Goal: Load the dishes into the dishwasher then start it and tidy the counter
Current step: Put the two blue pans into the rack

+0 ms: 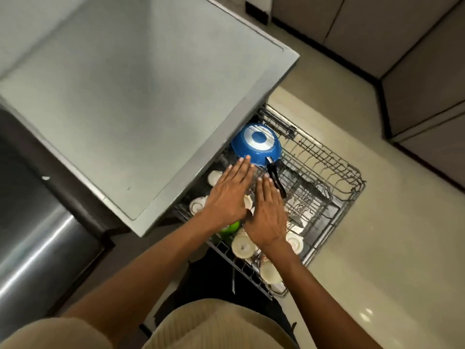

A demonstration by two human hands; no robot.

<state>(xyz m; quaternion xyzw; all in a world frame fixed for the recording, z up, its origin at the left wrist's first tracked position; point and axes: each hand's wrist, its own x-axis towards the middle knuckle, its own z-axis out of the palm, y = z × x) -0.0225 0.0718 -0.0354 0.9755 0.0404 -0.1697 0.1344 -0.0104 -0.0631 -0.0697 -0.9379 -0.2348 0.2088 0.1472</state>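
Observation:
The dishwasher's wire rack (334, 172) is pulled out from under the grey counter (141, 96). A blue frying pan (256, 144) lies upside down at the rack's far end, its black handle (276, 181) pointing toward me. Several white cups (242, 246) stand upside down along the near side, and a green item (231, 227) shows between them. My left hand (230, 195) is flat with straight fingers over the cups, its fingertips near the pan's rim. My right hand (268, 212) is flat beside it, just left of the pan handle. Neither hand holds anything.
Pale tiled floor (364, 248) lies to the right of the rack. Grey cabinet fronts (415, 84) with dark plinths run along the far right. A steel appliance front (32, 235) stands at the left below the counter.

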